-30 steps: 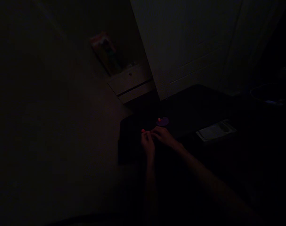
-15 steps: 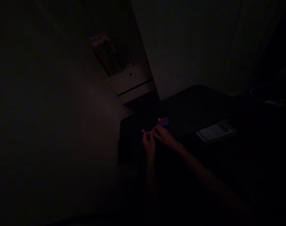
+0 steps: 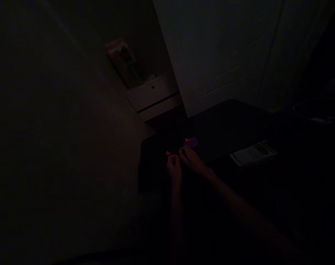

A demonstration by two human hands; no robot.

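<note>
The view is very dark. My left hand (image 3: 174, 167) is closed in a pinch over the dark tabletop (image 3: 222, 125); whatever lies between its fingers is too small and dim to make out. Just beyond its fingertips is a small bright red-orange piece (image 3: 167, 153). To the right, my right hand (image 3: 191, 158) is also closed, fingertips pressed together, and what it holds cannot be made out. A purple round object (image 3: 193, 142), perhaps a lid or small dish, lies past the right hand's fingers, with another red-orange bit (image 3: 186, 140) at its left edge.
A pale booklet or flat packet (image 3: 252, 153) lies at the table's near edge on the right. Behind stand a white drawer unit (image 3: 153, 97) with a colourful box (image 3: 124, 62) on top, and a pale panelled door (image 3: 219, 55). A wall (image 3: 73, 147) fills the left.
My hands have drawn slightly apart, so a small gap now shows between their fingertips. The purple object and the red-orange pieces look about where they were.
</note>
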